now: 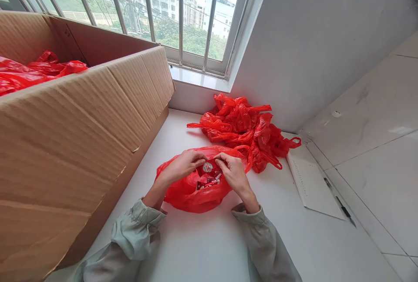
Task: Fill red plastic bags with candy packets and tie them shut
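Observation:
A thin red plastic bag (199, 203) sits open on the white table, its mouth facing up. Inside it are a red packet (214, 169) with a round white emblem and some smaller dark red wrapped pieces (209, 182) with white print. My left hand (186, 164) reaches over the bag's left side, thumb and fingers pinched at the packet's upper left. From the right, my right hand (231, 171) pinches near its upper right corner. Fingertips of both hands are close together, and they partly hide what is gripped.
A large cardboard box (98, 142) with red plastic bags (42, 70) inside stands on the left. Behind my hands lies a heap of red plastic bags (241, 120). A notebook (310, 181) and a pen (342, 205) lie by the right wall, below a barred window (179, 20).

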### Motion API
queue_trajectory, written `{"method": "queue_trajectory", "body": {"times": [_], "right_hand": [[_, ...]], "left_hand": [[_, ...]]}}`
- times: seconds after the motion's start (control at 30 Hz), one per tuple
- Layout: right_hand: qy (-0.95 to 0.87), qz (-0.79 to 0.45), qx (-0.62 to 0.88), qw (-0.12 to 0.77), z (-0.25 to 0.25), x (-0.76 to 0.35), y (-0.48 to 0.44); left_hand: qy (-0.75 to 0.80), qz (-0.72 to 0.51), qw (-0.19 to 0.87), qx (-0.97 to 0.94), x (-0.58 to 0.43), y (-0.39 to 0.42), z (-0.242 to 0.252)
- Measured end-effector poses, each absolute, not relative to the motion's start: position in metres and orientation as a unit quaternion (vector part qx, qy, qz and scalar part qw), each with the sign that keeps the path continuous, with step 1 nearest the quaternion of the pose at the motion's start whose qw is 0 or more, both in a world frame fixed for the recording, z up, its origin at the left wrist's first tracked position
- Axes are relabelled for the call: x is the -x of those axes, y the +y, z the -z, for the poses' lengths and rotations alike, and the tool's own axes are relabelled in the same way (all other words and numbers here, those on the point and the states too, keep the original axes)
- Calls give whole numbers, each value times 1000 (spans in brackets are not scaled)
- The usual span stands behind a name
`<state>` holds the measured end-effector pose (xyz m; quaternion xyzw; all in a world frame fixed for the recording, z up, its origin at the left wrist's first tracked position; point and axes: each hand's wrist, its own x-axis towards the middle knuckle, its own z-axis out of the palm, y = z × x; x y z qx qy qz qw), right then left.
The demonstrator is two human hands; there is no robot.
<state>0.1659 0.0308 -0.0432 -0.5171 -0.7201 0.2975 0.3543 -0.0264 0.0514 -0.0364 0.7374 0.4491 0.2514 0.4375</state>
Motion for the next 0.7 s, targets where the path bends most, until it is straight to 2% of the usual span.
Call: {"method": "queue_trajectory", "body": {"times": [0.13,0.33,0.5,0.6,0.7], "right_hand": [[-722,-296,515,355,44,-167,31],[-715,-302,515,364,45,-165,30],[-710,-306,514,371,45,-163,30],[-710,-299,523,366,47,-164,32],[-714,-269,559,324,52,-168,35]], "left_hand": [[453,-231,444,-738,26,50,35],[472,-232,401,-750,25,48,28],[435,-228,451,-745,21,44,21],[455,-222,410,-759,20,44,23],[487,-208,349,-773,23,47,32]]}}
